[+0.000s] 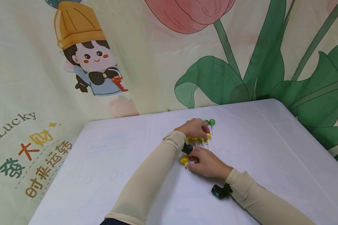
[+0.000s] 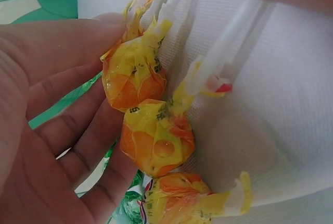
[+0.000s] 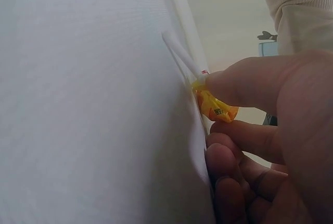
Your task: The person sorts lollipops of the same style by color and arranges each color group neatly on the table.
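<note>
Near the back of the table, my left hand is at the right end of a row of yellow-wrapped lollipops. In the left wrist view, its thumb and index finger pinch the wrapped head of one yellow lollipop, beside other yellow lollipops whose white sticks point away. Closer to the front, my right hand pinches a separate yellow lollipop lying on the cloth. The right wrist view shows the thumb at its wrapper neck and a finger by the orange-yellow head.
Green-wrapped lollipops lie behind the yellow row, partly hidden by my left hand. A white cloth covers the table. A printed backdrop hangs along the back edge. Each wrist wears a small black camera.
</note>
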A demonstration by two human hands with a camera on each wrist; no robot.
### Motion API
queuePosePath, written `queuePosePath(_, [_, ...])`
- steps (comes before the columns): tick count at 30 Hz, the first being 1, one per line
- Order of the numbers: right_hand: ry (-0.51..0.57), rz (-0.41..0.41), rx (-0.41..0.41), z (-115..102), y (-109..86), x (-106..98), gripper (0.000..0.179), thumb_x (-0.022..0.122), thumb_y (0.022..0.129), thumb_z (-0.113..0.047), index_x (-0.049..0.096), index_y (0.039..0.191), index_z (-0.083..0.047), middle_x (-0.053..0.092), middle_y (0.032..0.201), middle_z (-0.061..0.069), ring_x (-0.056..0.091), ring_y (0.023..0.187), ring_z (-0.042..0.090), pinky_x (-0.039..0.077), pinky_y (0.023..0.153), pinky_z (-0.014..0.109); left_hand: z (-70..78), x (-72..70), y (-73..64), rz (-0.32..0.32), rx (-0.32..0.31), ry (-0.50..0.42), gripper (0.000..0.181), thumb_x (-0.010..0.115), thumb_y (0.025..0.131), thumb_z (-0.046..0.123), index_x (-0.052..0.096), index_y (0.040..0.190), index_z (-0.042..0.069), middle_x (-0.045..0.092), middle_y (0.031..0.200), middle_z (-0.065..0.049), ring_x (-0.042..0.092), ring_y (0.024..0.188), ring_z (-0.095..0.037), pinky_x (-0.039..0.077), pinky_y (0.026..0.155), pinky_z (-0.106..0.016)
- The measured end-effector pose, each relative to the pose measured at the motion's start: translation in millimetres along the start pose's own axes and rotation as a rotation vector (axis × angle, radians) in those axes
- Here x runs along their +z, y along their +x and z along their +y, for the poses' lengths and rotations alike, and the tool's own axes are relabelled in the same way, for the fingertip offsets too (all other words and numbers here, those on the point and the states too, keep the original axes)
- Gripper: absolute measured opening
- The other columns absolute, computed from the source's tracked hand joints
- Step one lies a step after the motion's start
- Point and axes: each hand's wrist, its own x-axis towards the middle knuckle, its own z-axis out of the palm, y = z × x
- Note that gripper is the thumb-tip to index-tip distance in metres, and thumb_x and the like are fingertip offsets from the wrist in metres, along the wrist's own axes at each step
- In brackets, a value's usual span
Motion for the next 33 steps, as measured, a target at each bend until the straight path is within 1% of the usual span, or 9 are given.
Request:
queuePosePath(5, [0.004, 0.004, 0.002, -0.6, -0.4, -0.5, 0.018, 0.074, 0.09, -0.021, 0.07, 0.106, -0.013, 0.059, 0.093, -0.004, 0.053, 0.082, 0.012, 0.046, 0.074, 0.028, -1.1, 0.0, 1.3, -0.012, 0.02, 0.011, 0.013, 0.077, 0.09, 0.021, 0.073, 0.101, 0.016, 0.066, 0.095, 0.005, 0.059, 0.09, -0.013, 0.048, 0.079, -0.024])
queuePosePath(12, [0.004, 0.004, 0.002, -0.5, -0.2, -0.5, 0.018, 0.073, 0.09, -0.02, 0.071, 0.106, -0.013, 0.059, 0.094, -0.005, 0.053, 0.082, 0.011, 0.046, 0.074, 0.028, -2.5, 0.7, 2.2, -0.022, 0.016, -0.002, 0.011, 0.077, 0.09, 0.022, 0.072, 0.1, 0.017, 0.067, 0.095, 0.006, 0.059, 0.089, -0.012, 0.047, 0.079, -0.024])
queuePosePath(16, [0.003, 0.0, 0.005, -1.9, -0.6, -0.9, 0.018, 0.073, 0.09, -0.02, 0.071, 0.106, -0.012, 0.059, 0.095, -0.005, 0.053, 0.082, 0.011, 0.046, 0.074, 0.028, -2.7, 0.1, 1.7, -0.025, 0.022, 0.002, 0.012, 0.076, 0.091, 0.023, 0.072, 0.101, 0.017, 0.067, 0.097, 0.005, 0.059, 0.091, -0.013, 0.047, 0.08, -0.025])
queuePosePath(22, [0.007, 0.001, 0.005, -2.5, -0.4, -0.8, 0.019, 0.073, 0.09, -0.019, 0.071, 0.107, -0.012, 0.06, 0.096, -0.004, 0.054, 0.083, 0.012, 0.047, 0.074, 0.028, -4.1, -1.1, 1.8, -0.013, 0.011, 0.002, 0.014, 0.071, 0.094, 0.027, 0.073, 0.105, 0.018, 0.066, 0.101, 0.006, 0.058, 0.094, -0.013, 0.048, 0.083, -0.026])
queuePosePath(26, [0.009, -0.002, 0.016, -2.7, -0.6, -0.6, 0.021, 0.073, 0.09, -0.02, 0.072, 0.109, -0.011, 0.06, 0.096, -0.004, 0.054, 0.083, 0.012, 0.047, 0.074, 0.029, -6.5, -3.2, 2.0, -0.006, 0.029, -0.014, 0.014, 0.068, 0.097, 0.028, 0.073, 0.105, 0.018, 0.067, 0.102, 0.006, 0.058, 0.094, -0.014, 0.048, 0.083, -0.026])
queuePosePath(29, [0.009, -0.005, 0.021, -2.8, -0.6, -0.4, 0.023, 0.073, 0.09, -0.019, 0.072, 0.112, -0.01, 0.061, 0.097, -0.004, 0.054, 0.083, 0.012, 0.047, 0.074, 0.028, -10.3, -5.5, 0.9, 0.015, 0.04, -0.038, 0.015, 0.065, 0.099, 0.028, 0.073, 0.106, 0.018, 0.067, 0.101, 0.007, 0.059, 0.092, -0.013, 0.049, 0.08, -0.025])
queuePosePath(33, [0.001, -0.008, 0.022, -2.5, -0.7, -0.7, 0.025, 0.073, 0.09, -0.019, 0.073, 0.114, -0.01, 0.06, 0.095, -0.004, 0.053, 0.083, 0.012, 0.047, 0.074, 0.028, -14.1, -11.6, -5.5, 0.046, 0.056, -0.097, 0.017, 0.062, 0.101, 0.026, 0.073, 0.109, 0.016, 0.068, 0.101, 0.006, 0.059, 0.088, -0.014, 0.051, 0.074, -0.026])
